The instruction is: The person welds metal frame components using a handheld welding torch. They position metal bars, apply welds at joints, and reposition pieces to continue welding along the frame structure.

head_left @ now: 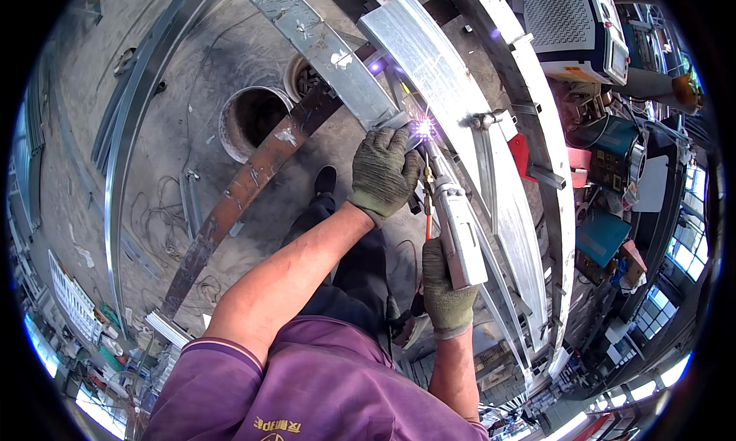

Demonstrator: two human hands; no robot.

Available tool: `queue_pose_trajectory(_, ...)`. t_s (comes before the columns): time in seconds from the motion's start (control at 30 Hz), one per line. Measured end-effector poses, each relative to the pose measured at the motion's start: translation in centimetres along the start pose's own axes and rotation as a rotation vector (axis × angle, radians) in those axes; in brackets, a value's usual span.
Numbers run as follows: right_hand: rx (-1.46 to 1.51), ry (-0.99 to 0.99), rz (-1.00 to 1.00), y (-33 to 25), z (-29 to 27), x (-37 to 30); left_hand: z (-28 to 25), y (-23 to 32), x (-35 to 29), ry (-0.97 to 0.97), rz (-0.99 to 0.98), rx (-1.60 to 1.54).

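My right hand [447, 291], in a dark green knit glove, is wrapped around the handle of a grey welding torch [462, 238]. A bright white-violet spark [423, 128] burns at the torch's tip. My left hand [383, 171], gloved the same way, is closed with its fingertips on a small grey metal piece [395, 122] just left of the spark. That piece sits at the near end of a flat galvanized steel bar [330, 57]. To the right of the spark runs a wide curved silver metal beam [437, 65]. A hammer [484, 146] lies across it.
A rusty steel beam [245, 195] crosses beneath the work. Beside it stand a white bucket [234, 126] and another container [295, 77]. Long curved metal rails [126, 142] stretch along the left. At the right are a white machine [567, 27], a red plate [521, 156] and teal boxes [602, 236].
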State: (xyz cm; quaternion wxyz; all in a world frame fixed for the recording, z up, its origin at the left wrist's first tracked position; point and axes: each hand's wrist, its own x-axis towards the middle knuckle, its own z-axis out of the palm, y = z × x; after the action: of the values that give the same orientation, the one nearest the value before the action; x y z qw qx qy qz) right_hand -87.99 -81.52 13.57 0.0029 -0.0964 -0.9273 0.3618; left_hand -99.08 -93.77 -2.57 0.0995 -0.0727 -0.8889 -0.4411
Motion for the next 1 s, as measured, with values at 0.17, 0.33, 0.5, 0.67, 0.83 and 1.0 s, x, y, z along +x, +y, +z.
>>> queue_pose_trajectory(0.17,0.052,-0.031,0.093,0.1,-0.1,-0.5,0.1,0.1,-0.1,0.018,0.009,0.016)
queue_pose_trajectory(0.33,0.033,-0.022,0.054,0.3,-0.1,-0.7,0.0,0.1,-0.1,0.002,-0.005,0.017)
queue_pose_trajectory(0.5,0.052,-0.039,0.113,0.1,-0.2,-0.8,0.0,0.0,-0.1,0.004,-0.004,0.02)
queue_pose_trajectory(0.67,0.008,-0.028,0.071,-0.1,-0.2,-0.7,0.0,0.1,-0.1,-0.034,-0.039,0.008)
queue_pose_trajectory(0.83,0.011,-0.019,0.052,-0.1,-0.2,-0.8,-0.1,0.1,-0.1,-0.004,-0.019,-0.005)
queue_pose_trajectory(1.0,0.019,-0.047,0.089,0.3,-0.4,-1.3,0.2,-0.1,-0.1,0.007,-0.001,0.023)
